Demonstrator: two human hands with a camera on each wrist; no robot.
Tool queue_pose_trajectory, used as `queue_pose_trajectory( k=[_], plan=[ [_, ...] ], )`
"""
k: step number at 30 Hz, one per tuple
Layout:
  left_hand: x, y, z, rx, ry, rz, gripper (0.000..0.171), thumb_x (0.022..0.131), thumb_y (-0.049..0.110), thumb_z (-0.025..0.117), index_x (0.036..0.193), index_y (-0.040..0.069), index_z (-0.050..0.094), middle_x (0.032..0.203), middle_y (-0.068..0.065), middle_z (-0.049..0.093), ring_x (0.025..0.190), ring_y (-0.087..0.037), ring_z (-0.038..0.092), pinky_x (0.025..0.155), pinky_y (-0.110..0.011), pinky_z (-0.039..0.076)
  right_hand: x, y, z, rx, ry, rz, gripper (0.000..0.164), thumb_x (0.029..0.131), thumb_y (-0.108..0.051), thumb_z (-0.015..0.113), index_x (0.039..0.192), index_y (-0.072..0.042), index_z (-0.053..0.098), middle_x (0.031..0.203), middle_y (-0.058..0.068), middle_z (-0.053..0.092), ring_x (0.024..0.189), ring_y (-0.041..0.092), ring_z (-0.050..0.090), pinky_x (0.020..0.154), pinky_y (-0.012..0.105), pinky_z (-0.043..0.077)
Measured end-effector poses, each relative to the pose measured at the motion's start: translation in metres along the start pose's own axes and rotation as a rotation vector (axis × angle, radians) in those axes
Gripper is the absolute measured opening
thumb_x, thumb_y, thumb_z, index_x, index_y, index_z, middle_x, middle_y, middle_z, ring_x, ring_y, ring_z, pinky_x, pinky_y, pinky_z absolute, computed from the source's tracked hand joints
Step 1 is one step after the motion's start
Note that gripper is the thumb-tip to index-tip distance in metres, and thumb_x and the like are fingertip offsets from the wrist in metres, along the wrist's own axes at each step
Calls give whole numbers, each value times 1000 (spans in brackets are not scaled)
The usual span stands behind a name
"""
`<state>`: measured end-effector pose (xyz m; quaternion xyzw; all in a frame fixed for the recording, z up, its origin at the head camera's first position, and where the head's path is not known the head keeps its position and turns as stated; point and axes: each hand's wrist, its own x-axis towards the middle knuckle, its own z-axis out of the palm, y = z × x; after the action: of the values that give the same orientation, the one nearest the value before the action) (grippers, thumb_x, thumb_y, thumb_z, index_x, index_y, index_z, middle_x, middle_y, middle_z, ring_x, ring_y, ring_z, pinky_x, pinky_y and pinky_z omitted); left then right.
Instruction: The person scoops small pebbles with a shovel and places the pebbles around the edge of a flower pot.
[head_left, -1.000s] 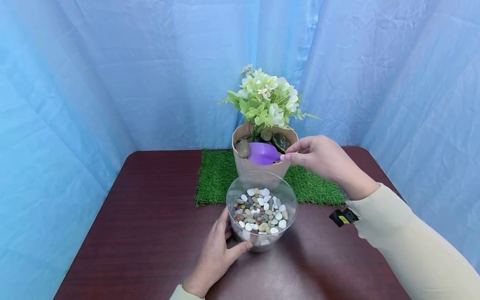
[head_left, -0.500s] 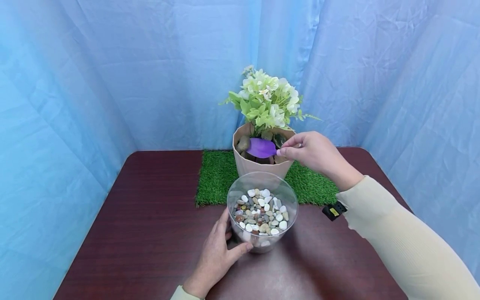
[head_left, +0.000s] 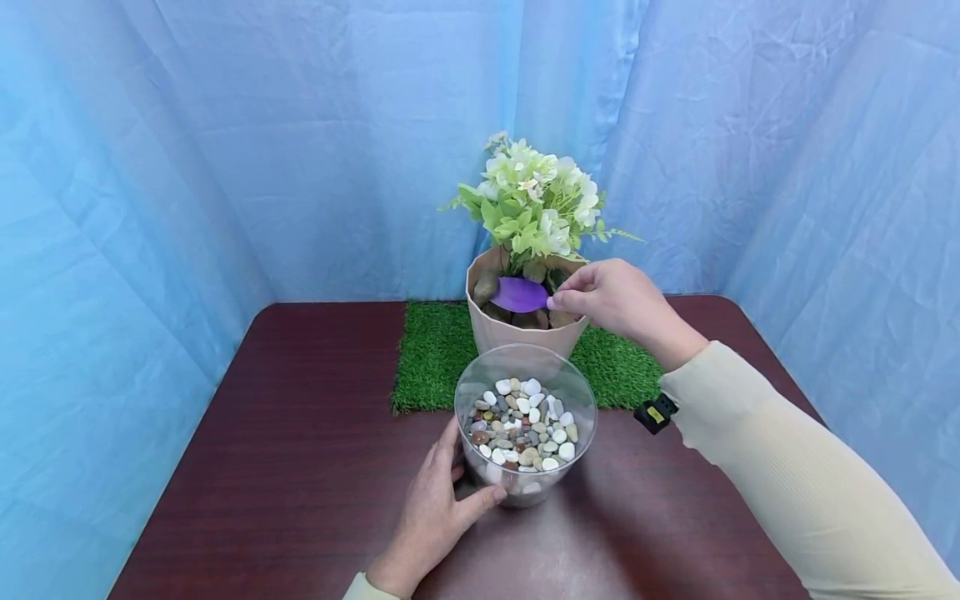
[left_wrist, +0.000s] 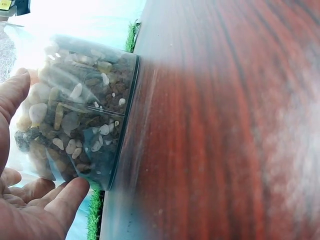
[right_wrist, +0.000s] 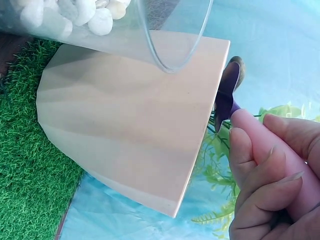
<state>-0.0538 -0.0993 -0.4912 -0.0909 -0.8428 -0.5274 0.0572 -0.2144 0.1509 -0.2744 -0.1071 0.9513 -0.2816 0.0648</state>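
Observation:
My right hand (head_left: 622,304) grips the pink handle (right_wrist: 272,145) of a small garden trowel with a purple blade (head_left: 519,294). In the head view the blade lies over the stones inside a beige flowerpot (head_left: 491,329), and the right wrist view shows it at the rim. White flowers with green leaves (head_left: 528,200) rise from the pot. Before it stands a clear round container (head_left: 480,375) with mixed pebbles (head_left: 536,429). My left hand (head_left: 431,508) holds that container at its left side, thumb in front; the left wrist view shows the fingers (left_wrist: 70,200) along its wall.
Beneath the flowerpot lies a green artificial grass mat (head_left: 431,358) at the back of the dark red-brown table (head_left: 300,433). Pale blue curtains (head_left: 337,150) surround the table's back and sides. A small black device (head_left: 656,412) is worn at the right wrist.
My right hand has moved left and slightly up with the trowel, whose blade has shifted from the pot's front rim to over its stones. The left hand and container stay put.

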Motion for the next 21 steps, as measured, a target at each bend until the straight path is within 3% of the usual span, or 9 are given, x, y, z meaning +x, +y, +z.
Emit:
queue_pose_trajectory(
  k=[5,12,21],
  plan=[
    [-1,0,0,-9,-2,5,110,83,52,85,168,34,16,155,-16,48,132,-29,60,103,-38,60,2,-2,0,-12,-8,15,31,96,-44,72,111,-18,81,105,8,78,81,20,68,70,35,54],
    [-1,0,0,-17,-3,7,110,84,49,86,168,35,16,155,-16,48,132,-28,60,103,-38,60,6,-4,1,-48,-12,10,31,97,-44,70,111,-18,81,107,9,78,95,25,69,79,42,55],
    [-1,0,0,-11,-3,8,110,84,49,85,168,34,16,155,-16,48,132,-28,60,103,-38,60,11,-8,-1,-82,-42,8,31,98,-44,69,111,-19,82,106,8,79,97,25,68,77,41,53]
  ],
)
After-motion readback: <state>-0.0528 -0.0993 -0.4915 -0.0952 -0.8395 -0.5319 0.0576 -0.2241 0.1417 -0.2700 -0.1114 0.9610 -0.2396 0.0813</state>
